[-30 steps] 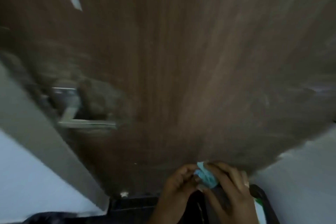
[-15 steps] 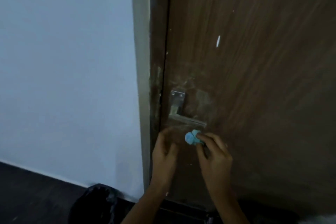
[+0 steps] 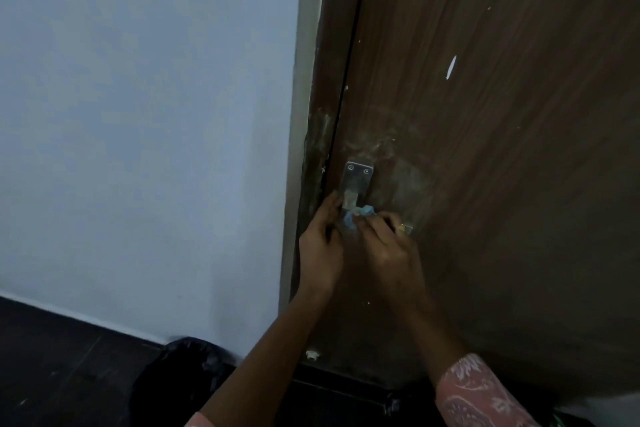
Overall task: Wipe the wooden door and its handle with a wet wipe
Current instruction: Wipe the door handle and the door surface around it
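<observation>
Brown wooden door [image 3: 502,184]: both hands have risen to its silver metal lever handle [image 3: 356,180]; right hand [image 3: 388,246] pinches the crumpled blue wet wipe [image 3: 356,215] against it, left hand's [image 3: 320,250] grip unclear; handle wiping is beginning

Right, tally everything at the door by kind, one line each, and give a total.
Hands: 2, the left hand and the right hand
Blue wet wipe: 1
Metal door handle: 1
Wooden door: 1
Black bag on the floor: 1
Total: 6
</observation>
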Action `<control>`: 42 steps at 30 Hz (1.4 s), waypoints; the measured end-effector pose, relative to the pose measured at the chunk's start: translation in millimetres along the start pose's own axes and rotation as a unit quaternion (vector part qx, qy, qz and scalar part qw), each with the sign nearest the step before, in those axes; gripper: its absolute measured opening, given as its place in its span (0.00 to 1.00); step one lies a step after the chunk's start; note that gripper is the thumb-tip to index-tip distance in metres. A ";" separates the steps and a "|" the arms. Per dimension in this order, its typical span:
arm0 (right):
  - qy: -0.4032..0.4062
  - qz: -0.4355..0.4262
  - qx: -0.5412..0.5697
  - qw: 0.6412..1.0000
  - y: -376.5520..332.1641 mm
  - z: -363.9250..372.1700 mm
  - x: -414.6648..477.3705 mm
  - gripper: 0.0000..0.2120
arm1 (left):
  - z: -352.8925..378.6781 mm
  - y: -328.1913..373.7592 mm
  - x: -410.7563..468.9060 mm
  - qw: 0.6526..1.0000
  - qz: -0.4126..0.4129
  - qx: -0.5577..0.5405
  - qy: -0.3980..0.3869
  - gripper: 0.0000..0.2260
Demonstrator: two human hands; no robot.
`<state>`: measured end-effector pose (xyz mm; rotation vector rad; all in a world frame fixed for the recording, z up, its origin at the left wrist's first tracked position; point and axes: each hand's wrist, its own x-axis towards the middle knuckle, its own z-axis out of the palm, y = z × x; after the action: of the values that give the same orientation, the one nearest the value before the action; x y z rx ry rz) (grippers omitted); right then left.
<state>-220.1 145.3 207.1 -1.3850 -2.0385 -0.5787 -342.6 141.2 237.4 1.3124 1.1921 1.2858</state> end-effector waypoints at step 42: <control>-0.158 0.162 0.202 0.953 3.4 -12.3 72.1 0.13 | 18.0 -18.4 -1.8 0.999 0.028 -0.002 0.020 0.29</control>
<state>-233.9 186.9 265.8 -1.5753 -1.9559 0.2078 -325.3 141.8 218.3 1.3311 1.1885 1.3597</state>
